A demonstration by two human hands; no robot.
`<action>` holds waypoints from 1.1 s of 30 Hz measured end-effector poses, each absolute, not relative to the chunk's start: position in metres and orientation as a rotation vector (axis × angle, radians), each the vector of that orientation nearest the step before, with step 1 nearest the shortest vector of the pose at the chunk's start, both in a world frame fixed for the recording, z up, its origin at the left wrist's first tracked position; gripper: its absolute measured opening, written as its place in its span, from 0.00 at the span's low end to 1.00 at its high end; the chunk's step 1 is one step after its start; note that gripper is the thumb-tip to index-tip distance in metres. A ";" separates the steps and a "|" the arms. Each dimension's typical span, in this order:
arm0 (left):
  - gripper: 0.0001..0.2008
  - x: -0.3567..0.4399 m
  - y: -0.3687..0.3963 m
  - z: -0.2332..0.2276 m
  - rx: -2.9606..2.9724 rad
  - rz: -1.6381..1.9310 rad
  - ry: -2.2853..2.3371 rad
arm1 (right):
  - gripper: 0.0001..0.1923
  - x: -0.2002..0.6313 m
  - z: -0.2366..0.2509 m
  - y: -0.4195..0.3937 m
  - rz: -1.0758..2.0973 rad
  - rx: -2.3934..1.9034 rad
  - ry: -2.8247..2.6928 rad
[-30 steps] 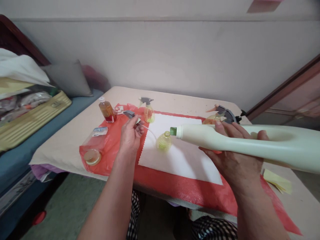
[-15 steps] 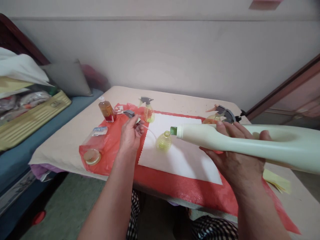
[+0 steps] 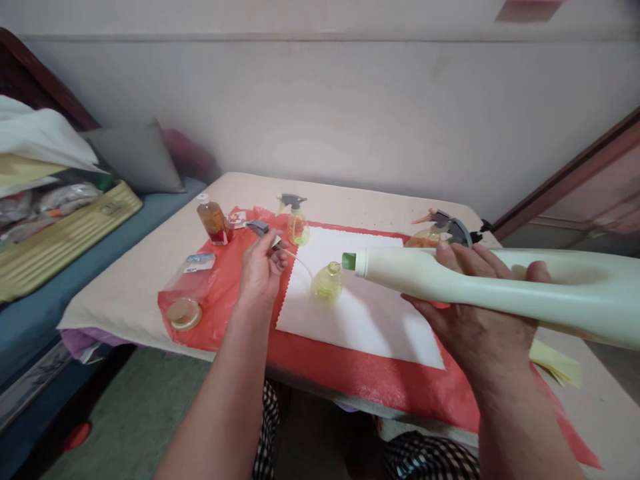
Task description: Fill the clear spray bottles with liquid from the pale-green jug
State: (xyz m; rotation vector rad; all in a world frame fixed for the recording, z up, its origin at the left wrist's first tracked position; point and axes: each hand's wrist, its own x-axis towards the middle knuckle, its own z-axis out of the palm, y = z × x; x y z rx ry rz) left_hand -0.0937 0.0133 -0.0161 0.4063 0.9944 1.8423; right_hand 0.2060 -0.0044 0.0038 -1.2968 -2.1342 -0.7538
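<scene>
Head view: L hand [image 3: 263, 267] closed on gray spray top [image 3: 259, 228], gray head sticking out above/left of fingers. Thin clear tube [image 3: 300, 261] runs from that grip to the R, curving down toward small yellow btl [image 3: 328, 285]; can't tell if tube end touches it.

R hand [image 3: 480, 313] wrapped around big pale green btl [image 3: 425, 270] from below, fingers over its handle part. Btl lies approx. horiz. in the grip, green spout [image 3: 349, 261] pointing L, away from hand. Small yellow btl is L of R grip, R of & a bit below L grip, upright, uncapped, neck just beside spout tip; contact unclear, no visible stream.

Small btl stands on white sheet [image 3: 360, 327], between both grips; red plastic [image 3: 350, 377] under sheet.

Around L grip: yellow spray btl [image 3: 299, 230] upright, behind/R; amber btl [image 3: 213, 220] w/ white cap, farther L; clear container [image 3: 185, 313] on its side, L & nearer. Behind R grip: more spray btls [image 3: 440, 230], partly hidden. Yellow cloth or paper [image 3: 557, 363] R of R wrist.
</scene>
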 end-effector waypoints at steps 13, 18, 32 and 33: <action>0.07 -0.095 0.013 -0.016 0.405 1.839 0.988 | 0.39 0.203 0.007 -0.007 -0.800 -1.311 -2.128; 0.08 -0.095 0.013 -0.017 0.404 1.852 0.983 | 0.38 0.205 0.006 -0.006 -0.818 -1.293 -2.120; 0.07 -0.095 0.014 -0.017 0.405 1.847 0.989 | 0.38 0.206 0.007 -0.005 -0.838 -1.284 -2.124; 0.07 -0.095 0.014 -0.017 0.403 1.848 0.986 | 0.38 0.206 0.007 -0.005 -0.837 -1.278 -2.125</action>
